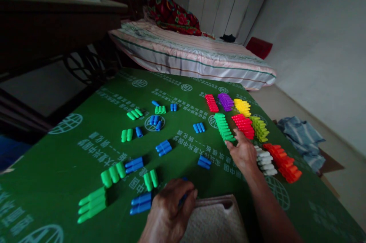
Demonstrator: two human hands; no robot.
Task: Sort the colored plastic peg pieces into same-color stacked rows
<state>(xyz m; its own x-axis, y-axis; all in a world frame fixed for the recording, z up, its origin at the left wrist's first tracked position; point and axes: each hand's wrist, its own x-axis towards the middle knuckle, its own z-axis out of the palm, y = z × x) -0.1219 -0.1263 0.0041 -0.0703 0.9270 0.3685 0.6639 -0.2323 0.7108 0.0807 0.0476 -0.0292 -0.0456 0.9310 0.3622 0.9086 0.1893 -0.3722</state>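
My left hand is curled near the table's front edge, fingers closed round blue plastic pieces that show between them. My right hand reaches forward, its fingertips touching the near end of a long green row of pieces. Beside that row stand a red row, a lime row, a white row and an orange row. Farther back are red, purple and yellow rows. Loose green and blue clusters lie scattered to the left.
The green printed board serves as the table top. A beige cloth lies at its front edge. A bed stands behind, a dark bench at the left, and blue clothing on the floor at the right.
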